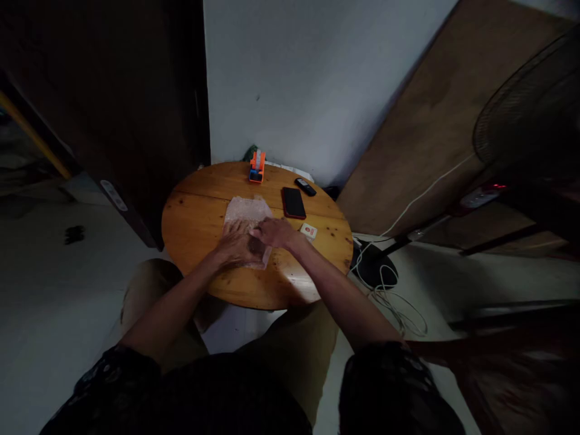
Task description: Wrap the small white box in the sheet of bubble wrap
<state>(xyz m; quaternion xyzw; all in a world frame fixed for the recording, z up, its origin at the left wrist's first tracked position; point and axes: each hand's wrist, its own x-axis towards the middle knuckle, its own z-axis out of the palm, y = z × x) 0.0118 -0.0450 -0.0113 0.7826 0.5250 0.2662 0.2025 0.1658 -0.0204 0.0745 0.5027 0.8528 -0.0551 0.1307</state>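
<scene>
The round worktop (194,223) is partly covered by a pale translucent wrap (247,208), whose long axis is pointed away from the body. The wrap is spread directly beneath the hands: its left side is overlain by the left hand (235,244), laid flat with fingers extended; its right edge is met by the right hand (275,232), fingers curled, though whether anything is pinched cannot be told. Between them, nearer the left, a dark patch (256,245) is seen.

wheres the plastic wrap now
In the head view, the plastic wrap lies on the wooden table under the left hand and right hand, left of the black device.
</scene>
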